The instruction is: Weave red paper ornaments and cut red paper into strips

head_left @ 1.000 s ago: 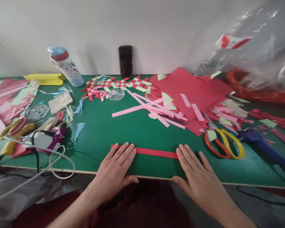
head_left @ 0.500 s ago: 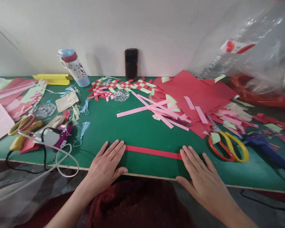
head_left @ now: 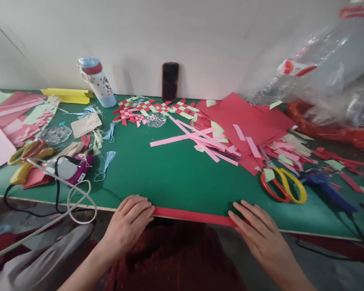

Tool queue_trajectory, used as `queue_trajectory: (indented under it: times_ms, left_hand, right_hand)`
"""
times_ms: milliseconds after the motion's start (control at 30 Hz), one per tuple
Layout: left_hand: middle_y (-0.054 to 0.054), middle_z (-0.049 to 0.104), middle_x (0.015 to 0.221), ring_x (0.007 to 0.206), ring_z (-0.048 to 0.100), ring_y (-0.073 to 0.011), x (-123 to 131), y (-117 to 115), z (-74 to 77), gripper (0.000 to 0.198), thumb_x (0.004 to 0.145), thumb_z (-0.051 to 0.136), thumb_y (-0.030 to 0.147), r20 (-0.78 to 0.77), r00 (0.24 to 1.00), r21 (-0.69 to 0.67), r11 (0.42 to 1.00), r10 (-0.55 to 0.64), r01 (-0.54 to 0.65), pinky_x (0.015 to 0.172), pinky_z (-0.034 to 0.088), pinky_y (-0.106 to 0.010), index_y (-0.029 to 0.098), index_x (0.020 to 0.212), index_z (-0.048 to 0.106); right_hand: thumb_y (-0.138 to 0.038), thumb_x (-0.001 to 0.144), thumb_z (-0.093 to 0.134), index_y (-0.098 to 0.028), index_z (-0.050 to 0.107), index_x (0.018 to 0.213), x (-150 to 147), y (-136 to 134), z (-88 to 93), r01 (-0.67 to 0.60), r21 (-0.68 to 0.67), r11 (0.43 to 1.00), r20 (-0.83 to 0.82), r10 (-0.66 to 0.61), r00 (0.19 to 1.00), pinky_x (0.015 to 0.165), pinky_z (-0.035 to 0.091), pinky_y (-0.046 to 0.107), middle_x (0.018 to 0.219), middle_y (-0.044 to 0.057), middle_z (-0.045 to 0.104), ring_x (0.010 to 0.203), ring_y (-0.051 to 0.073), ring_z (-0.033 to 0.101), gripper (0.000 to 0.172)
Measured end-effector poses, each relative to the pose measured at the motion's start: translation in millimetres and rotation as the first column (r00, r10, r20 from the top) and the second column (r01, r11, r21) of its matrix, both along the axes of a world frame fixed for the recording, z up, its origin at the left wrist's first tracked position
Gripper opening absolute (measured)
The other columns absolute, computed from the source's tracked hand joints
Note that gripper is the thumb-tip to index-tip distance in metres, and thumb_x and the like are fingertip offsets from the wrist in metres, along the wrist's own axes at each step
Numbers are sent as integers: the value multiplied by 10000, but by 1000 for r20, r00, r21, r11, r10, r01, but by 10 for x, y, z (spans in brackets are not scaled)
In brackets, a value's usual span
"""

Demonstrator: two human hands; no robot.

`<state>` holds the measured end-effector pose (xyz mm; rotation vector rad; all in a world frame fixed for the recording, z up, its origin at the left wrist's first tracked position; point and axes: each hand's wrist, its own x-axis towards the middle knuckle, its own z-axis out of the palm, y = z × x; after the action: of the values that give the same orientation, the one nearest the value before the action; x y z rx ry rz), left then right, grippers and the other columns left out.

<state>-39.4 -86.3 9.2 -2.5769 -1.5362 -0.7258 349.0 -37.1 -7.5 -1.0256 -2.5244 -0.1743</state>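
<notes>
On my feed the red strip (head_left: 191, 216) lay flat along the front edge of the table, stretched between the 2 hands. The left hand (head_left: 125, 224) was at the strip's left end, fingers curled slightly and touching it at the edge. The right hand (head_left: 259, 230) was at the right end, fingers spread and resting over it. Neither hand looked clenched, but I could not tell if either was pinching the strip, since the thumbs were out of my view.

The green mat (head_left: 182, 178) covered the table. Nearest the right hand were the scissors (head_left: 283, 186), with orange and yellow handles, and just beyond them lay a blue glue gun (head_left: 324, 184). Above the strip, pink strips (head_left: 188, 139) lay crossed in a loose pile, partly on a spread of red sheets (head_left: 239, 113). Woven paper mats (head_left: 153, 108) in red and pale green sat further back, beside a clear dish (head_left: 155, 120) of small beads.

Nearest the left hand were a blue tassel (head_left: 107, 161) and a purple device (head_left: 79, 165) with a white cord. Against the wall I logged a phone (head_left: 170, 81), propped upright, and a bottle (head_left: 97, 76). A clear plastic bag (head_left: 318, 68) sat at back right.
</notes>
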Motion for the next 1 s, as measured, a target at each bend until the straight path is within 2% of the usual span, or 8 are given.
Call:
queue_trajectory:
  times_ms: [133,233,333,433,633,733,833,1000]
  left_hand:
    - [-14,710,965,944,627,-159,13,26,32,130,953,543,182,91,995,-23,999,-31,33,931,469,-354,208,1013,657]
    - [-17,689,872,861,617,-149,22,94,117,193,979,474,181,149,989,-116,993,16,2,844,470,-327,207,932,659]
    - [-18,664,802,774,605,-145,32,202,201,266,994,399,176,143,983,-229,970,113,-78,764,456,-310,202,927,656]
    - [-21,693,850,788,624,-160,53,320,254,250,978,404,186,62,982,-254,954,180,-159,772,442,-327,206,970,653]
    - [-18,677,808,771,612,-190,109,449,299,203,957,455,226,-109,966,-218,942,235,-254,772,411,-359,213,880,642]
    - [-45,654,884,837,589,-216,105,458,275,171,950,489,241,-151,955,-169,946,254,-278,804,419,-384,214,965,658]
    - [-70,623,1026,915,553,-216,90,447,226,292,945,463,152,-167,968,-85,975,187,-203,832,435,-375,242,1162,636]
    - [-60,603,1094,942,525,-192,106,443,205,448,945,406,83,-285,954,-99,993,-95,69,845,454,-340,305,1304,559]
  right_hand:
    - [-178,937,500,-270,656,1187,16,31,73,-19,-47,999,-111,13,994,998,472,424,1171,46,695,1150,220,599,308]
    - [-307,942,528,-270,713,1051,-10,114,173,71,-179,981,-209,-108,972,812,551,355,966,48,727,932,210,665,218]
    - [-421,944,507,-257,730,966,-44,244,276,145,-346,927,-222,-231,947,691,567,316,871,55,722,800,201,683,277]
    - [-466,960,445,-260,728,979,-72,388,331,181,-425,887,-173,-276,945,666,574,309,883,54,738,778,201,702,351]
    - [-531,934,440,-253,719,905,-114,556,292,291,-358,887,-104,-347,932,682,557,346,871,56,741,782,226,702,394]
    - [-546,924,451,-240,690,857,-133,565,246,330,-297,896,-94,-372,924,707,535,354,838,52,718,791,224,679,393]
    - [-530,932,454,-230,672,865,-132,551,189,335,-273,902,-113,-376,920,756,520,359,848,54,696,818,220,660,376]
    - [-486,947,459,-206,678,922,-89,535,126,343,-209,916,-116,-371,921,832,505,381,932,78,678,882,228,636,357]
